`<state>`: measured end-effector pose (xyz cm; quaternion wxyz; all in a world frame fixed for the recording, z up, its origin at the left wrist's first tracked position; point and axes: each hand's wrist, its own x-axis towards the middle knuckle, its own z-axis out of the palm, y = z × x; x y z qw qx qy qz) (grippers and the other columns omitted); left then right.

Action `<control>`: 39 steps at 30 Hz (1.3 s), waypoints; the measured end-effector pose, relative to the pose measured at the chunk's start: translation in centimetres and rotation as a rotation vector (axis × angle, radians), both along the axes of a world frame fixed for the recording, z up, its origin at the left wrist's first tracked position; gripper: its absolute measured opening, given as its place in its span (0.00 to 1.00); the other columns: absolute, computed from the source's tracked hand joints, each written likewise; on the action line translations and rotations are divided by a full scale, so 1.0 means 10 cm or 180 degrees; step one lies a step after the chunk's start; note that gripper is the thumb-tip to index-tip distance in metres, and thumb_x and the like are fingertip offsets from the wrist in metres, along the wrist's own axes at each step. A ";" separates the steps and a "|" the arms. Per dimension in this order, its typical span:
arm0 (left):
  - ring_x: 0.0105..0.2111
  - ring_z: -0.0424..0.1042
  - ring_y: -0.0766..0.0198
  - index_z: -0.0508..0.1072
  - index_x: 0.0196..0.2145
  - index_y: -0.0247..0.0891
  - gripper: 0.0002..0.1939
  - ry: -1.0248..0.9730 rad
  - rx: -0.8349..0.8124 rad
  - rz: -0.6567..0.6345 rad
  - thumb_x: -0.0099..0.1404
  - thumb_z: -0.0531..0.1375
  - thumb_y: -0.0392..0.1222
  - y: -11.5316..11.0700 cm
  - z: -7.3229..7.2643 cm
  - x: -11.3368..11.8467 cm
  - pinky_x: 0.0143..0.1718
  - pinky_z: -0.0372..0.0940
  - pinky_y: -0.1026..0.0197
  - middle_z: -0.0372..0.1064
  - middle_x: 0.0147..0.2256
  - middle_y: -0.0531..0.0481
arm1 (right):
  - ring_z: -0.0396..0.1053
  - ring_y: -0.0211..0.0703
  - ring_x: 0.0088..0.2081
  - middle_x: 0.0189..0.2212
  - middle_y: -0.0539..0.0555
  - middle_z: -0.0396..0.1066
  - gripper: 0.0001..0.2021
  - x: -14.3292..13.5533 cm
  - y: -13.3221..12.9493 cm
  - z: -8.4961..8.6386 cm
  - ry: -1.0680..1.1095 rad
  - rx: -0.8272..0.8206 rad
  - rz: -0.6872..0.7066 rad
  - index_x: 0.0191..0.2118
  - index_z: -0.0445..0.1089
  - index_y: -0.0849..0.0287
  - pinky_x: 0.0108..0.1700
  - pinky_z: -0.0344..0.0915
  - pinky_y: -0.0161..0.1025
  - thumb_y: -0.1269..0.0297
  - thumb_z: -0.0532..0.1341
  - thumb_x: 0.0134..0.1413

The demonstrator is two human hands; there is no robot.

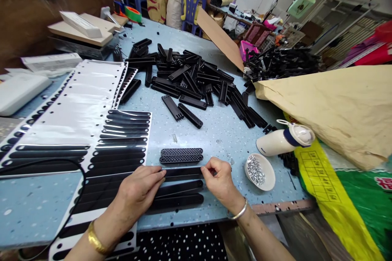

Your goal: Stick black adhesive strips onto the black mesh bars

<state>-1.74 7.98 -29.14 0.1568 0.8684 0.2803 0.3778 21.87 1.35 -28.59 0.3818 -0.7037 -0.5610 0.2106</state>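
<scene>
Blue table (239,132) cluttered; black strip (183,173) was pinched by near-closed left hand (139,187), right hand (222,181); crease risked by uneven pull.

The left forearm (105,228) and right forearm (260,232) are bare and slant inward from the bottom edge. The left hand (141,187) is back uppermost, its fingers close together and pointing right. The right hand (222,181) faces it, a little apart, fingers curled and thumb and forefinger pinched together.

Passage between latticed strips (181,159) and black pile (191,81); bowl (269,171), bottle (275,142) obstruct right end.
</scene>
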 end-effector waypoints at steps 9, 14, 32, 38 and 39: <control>0.34 0.77 0.62 0.77 0.38 0.35 0.08 0.0065 -0.0034 0.0015 0.66 0.58 0.33 0.00 -0.03 -0.02 0.40 0.71 0.60 0.78 0.35 0.46 | 0.58 0.36 0.20 0.17 0.47 0.59 0.13 0.00 -0.01 -0.01 -0.0057 0.0042 0.0013 0.18 0.59 0.57 0.24 0.51 0.35 0.69 0.57 0.50; 0.34 0.77 0.62 0.77 0.38 0.34 0.08 0.0045 -0.0028 -0.0010 0.67 0.58 0.34 0.01 -0.03 -0.01 0.40 0.71 0.61 0.78 0.35 0.46 | 0.58 0.36 0.20 0.17 0.47 0.59 0.13 0.00 -0.02 -0.04 -0.0214 0.0032 0.0009 0.18 0.59 0.57 0.24 0.51 0.35 0.69 0.58 0.51; 0.35 0.77 0.63 0.77 0.39 0.35 0.08 0.0047 -0.0120 -0.0006 0.66 0.58 0.34 0.00 -0.05 -0.03 0.41 0.71 0.61 0.78 0.35 0.47 | 0.62 0.36 0.16 0.16 0.48 0.66 0.13 0.12 -0.02 -0.04 0.1163 -0.0599 -0.0086 0.26 0.70 0.59 0.19 0.58 0.33 0.58 0.57 0.55; 0.35 0.77 0.62 0.77 0.38 0.35 0.09 0.0100 -0.0147 -0.0008 0.67 0.56 0.34 0.00 -0.04 -0.03 0.39 0.72 0.61 0.78 0.35 0.46 | 0.60 0.36 0.18 0.16 0.48 0.64 0.14 0.03 0.04 -0.11 0.0334 -0.0440 -0.0062 0.25 0.72 0.60 0.21 0.55 0.33 0.54 0.64 0.51; 0.35 0.77 0.62 0.77 0.38 0.35 0.10 0.0105 -0.0155 -0.0001 0.67 0.56 0.34 0.00 -0.05 -0.03 0.39 0.72 0.61 0.78 0.35 0.45 | 0.59 0.36 0.18 0.15 0.47 0.63 0.14 0.00 0.06 -0.14 0.0156 -0.0420 -0.0057 0.23 0.71 0.60 0.20 0.54 0.33 0.54 0.65 0.50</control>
